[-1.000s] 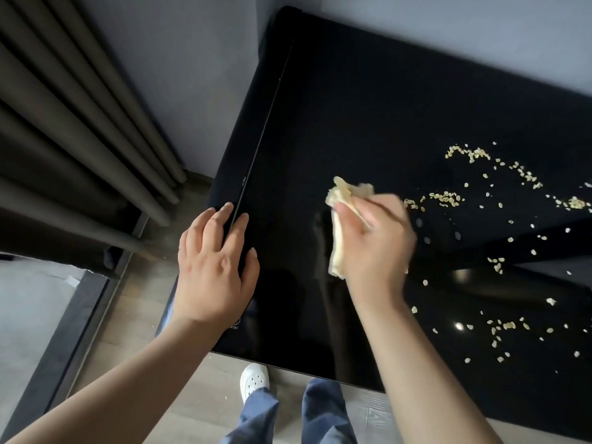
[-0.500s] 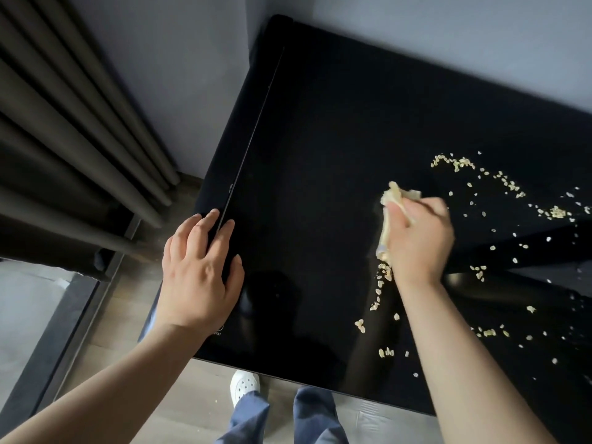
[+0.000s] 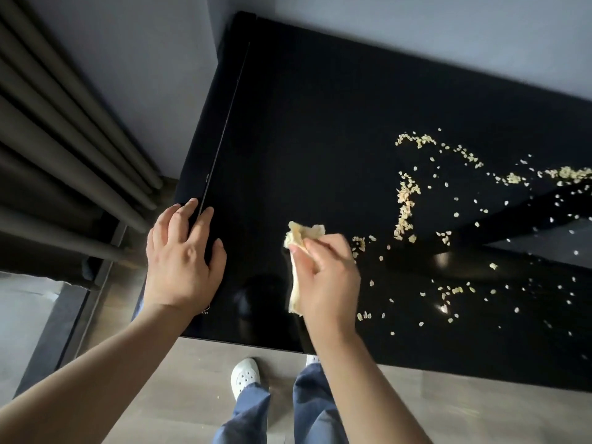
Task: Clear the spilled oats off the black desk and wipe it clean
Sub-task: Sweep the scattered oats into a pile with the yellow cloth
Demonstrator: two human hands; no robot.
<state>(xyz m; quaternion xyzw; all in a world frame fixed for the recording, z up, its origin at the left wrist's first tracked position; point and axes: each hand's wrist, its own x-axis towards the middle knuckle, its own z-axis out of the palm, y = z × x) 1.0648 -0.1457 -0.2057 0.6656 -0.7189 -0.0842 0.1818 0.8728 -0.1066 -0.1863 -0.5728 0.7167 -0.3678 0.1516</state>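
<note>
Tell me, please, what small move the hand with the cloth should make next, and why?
Probably sweep right: the right hand holds the cloth left of the oats, which lie scattered across the desk's right half. The left hand rests at the left edge.

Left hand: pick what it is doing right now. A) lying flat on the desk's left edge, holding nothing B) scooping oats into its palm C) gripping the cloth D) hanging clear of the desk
A: the left hand lies flat, fingers spread, on the left edge of the black desk, while the right hand holds the cloth.
</note>
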